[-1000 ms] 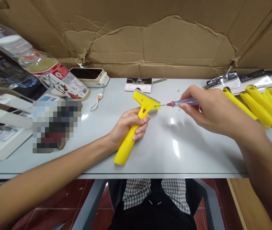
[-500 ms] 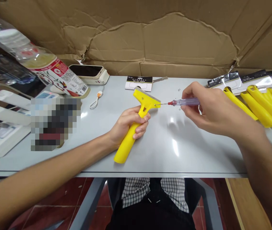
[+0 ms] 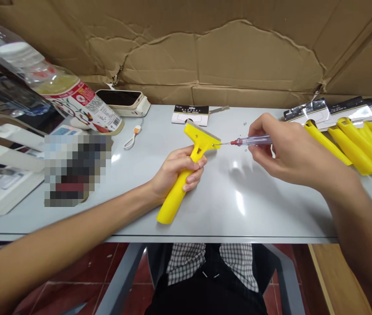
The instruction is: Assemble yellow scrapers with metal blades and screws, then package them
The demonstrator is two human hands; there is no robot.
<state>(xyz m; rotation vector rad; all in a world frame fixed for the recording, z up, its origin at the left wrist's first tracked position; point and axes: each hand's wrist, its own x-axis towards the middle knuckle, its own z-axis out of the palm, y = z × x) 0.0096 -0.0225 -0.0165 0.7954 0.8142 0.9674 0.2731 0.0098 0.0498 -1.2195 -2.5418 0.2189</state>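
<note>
My left hand [image 3: 181,170] is wrapped round the handle of a yellow scraper [image 3: 174,199], whose wide head with a metal blade points up and away. In my right hand [image 3: 280,148] is a screwdriver [image 3: 254,140] with a clear purplish handle and red collar, pinched between thumb and fingers. Its thin tip meets a screw at the right end of the scraper head. Small screws [image 3: 245,124] lie on the table near the screwdriver. Behind the scraper is a black and white card package [image 3: 190,115] with a metal strip [image 3: 219,109] beside it.
Several yellow handles [image 3: 356,148] and packaging cards [image 3: 307,111] lie at the right of the grey table [image 3: 218,214]. A bottle [image 3: 84,105], a phone [image 3: 120,97], a white looped cord [image 3: 131,138] and white devices [image 3: 5,175] are at the left. Cardboard [image 3: 225,57] stands behind.
The scraper and my left hand have shifted very slightly right. The screwdriver tip is still at the screw, and both grips look the same.
</note>
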